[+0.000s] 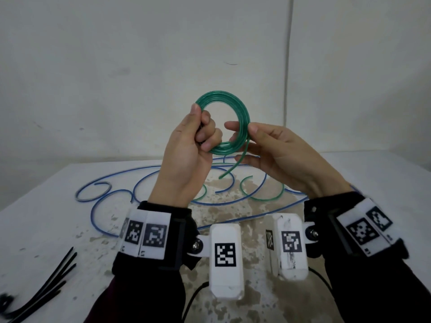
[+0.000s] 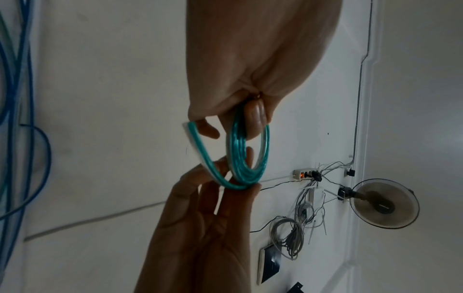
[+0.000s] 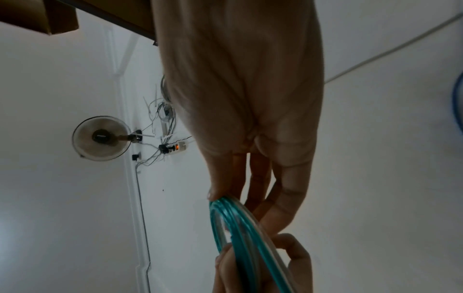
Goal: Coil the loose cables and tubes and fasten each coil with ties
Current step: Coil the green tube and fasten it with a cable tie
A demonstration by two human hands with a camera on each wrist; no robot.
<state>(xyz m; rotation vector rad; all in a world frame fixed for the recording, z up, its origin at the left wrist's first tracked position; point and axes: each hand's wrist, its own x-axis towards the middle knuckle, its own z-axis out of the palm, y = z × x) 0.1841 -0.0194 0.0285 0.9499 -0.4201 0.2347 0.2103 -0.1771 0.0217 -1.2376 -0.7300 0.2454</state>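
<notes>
A green tube coil [image 1: 229, 106] of several turns is held up above the table in the head view. My left hand [image 1: 198, 134] grips its left side with curled fingers and the thumb on top. My right hand [image 1: 245, 134] pinches the coil's right side between thumb and forefinger. A short free end of the green tube [image 1: 233, 166] hangs below the coil. The left wrist view shows the coil [image 2: 240, 158] between both hands; the right wrist view shows its strands [image 3: 233, 222] under my fingertips. Loose blue tube [image 1: 112, 194] and a thin green tube [image 1: 268, 197] lie on the table. Black ties [image 1: 51, 283] lie at the front left.
The white table [image 1: 46, 217] has a stained patch in its middle and meets a plain wall behind. Blue loops spread across most of the table's far half. A fan [image 2: 383, 204] and wall wiring show in the wrist views.
</notes>
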